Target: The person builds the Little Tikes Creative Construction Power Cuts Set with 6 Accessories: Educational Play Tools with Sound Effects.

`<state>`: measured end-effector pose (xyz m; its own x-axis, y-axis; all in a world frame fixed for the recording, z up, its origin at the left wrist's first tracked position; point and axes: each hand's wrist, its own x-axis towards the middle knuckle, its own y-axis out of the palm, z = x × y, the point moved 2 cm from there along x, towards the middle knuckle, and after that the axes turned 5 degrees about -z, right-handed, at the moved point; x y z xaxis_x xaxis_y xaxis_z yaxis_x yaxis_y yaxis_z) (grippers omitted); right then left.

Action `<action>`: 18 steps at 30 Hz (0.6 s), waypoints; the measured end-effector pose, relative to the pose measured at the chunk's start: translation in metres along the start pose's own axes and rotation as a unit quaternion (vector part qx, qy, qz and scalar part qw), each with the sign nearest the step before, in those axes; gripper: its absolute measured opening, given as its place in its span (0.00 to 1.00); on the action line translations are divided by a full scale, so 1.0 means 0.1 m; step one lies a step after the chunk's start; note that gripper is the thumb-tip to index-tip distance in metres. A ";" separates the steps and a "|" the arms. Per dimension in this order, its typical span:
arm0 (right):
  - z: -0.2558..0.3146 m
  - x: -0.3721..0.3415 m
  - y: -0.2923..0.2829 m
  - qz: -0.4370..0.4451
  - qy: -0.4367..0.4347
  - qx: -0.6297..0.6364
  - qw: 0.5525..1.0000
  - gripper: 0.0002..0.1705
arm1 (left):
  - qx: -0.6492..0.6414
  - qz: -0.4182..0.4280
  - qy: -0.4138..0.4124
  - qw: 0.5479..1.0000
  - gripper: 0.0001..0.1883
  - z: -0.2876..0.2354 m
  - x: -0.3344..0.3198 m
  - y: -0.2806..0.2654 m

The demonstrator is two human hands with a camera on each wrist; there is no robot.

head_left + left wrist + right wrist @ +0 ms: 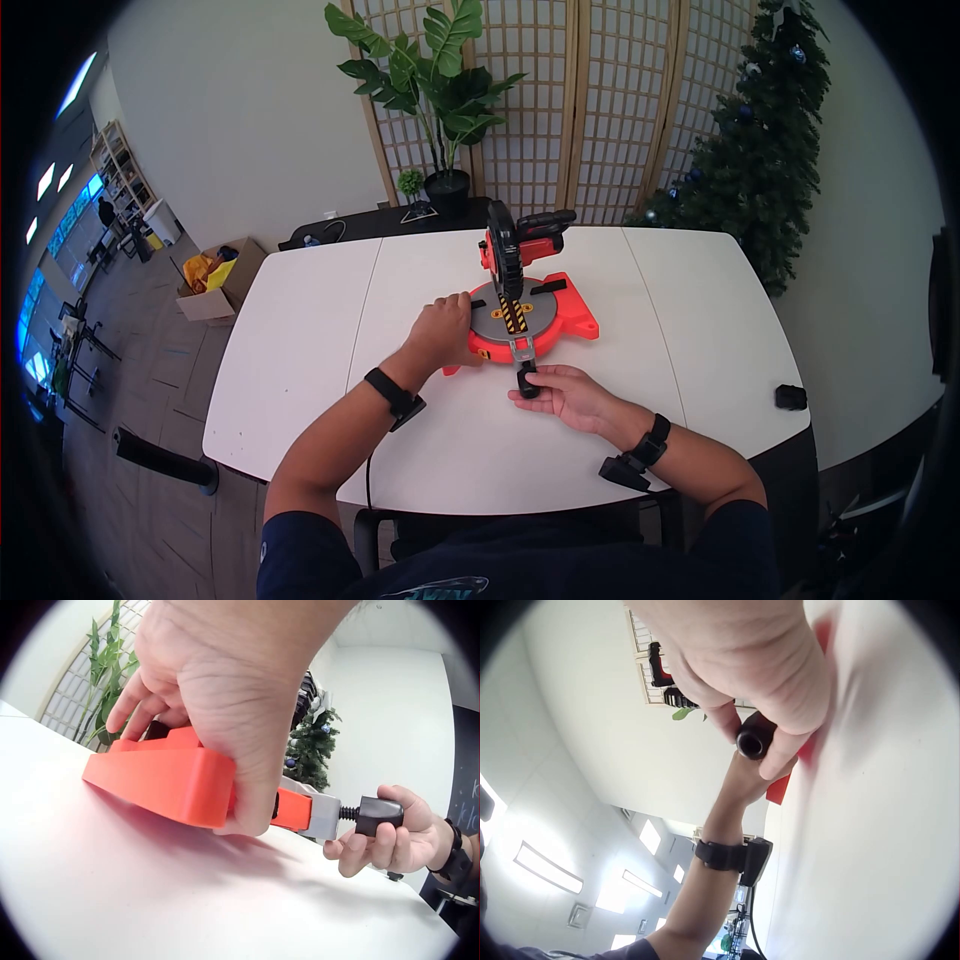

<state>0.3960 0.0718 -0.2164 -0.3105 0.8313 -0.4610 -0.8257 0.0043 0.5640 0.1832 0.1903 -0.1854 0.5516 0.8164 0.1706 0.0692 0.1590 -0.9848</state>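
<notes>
A red and black toy miter saw (540, 318) stands on the white table, its round grey turntable (488, 322) marked with a yellow-and-black striped strip. My left hand (440, 330) grips the left side of the red base (161, 780), fingers over its top and thumb down its near side. At the front, a black knob (379, 817) sticks out on a threaded screw from a grey bracket (324, 816). My right hand (572, 396) pinches that knob between thumb and fingers. In the right wrist view, the knob's hollow end (754, 740) shows between the fingertips.
The white table (300, 330) has seams across it. A small black object (790, 397) lies at its right edge. Behind stand a potted plant (447, 190), a lattice screen (540, 120) and a decorated Christmas tree (760, 170). A cardboard box (235, 285) sits beyond the left side.
</notes>
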 end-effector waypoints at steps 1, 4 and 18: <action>0.01 0.01 -0.02 0.017 0.013 0.006 1.000 0.14 | 0.005 -0.001 0.000 1.000 0.47 0.00 0.00 0.01; 0.05 0.03 -0.05 0.051 0.015 0.013 0.999 0.14 | 0.008 0.001 -0.001 1.000 0.47 0.00 0.00 0.00; 0.00 0.02 -0.01 0.006 -0.015 0.011 1.000 0.11 | 0.001 0.015 -0.006 1.000 0.46 -0.02 0.01 -0.04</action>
<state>0.3962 0.0728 -0.2179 -0.3062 0.8477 -0.4332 -0.8113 0.0057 0.5846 0.1848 0.1891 -0.1812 0.5432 0.8275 0.1422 0.0513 0.1363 -0.9893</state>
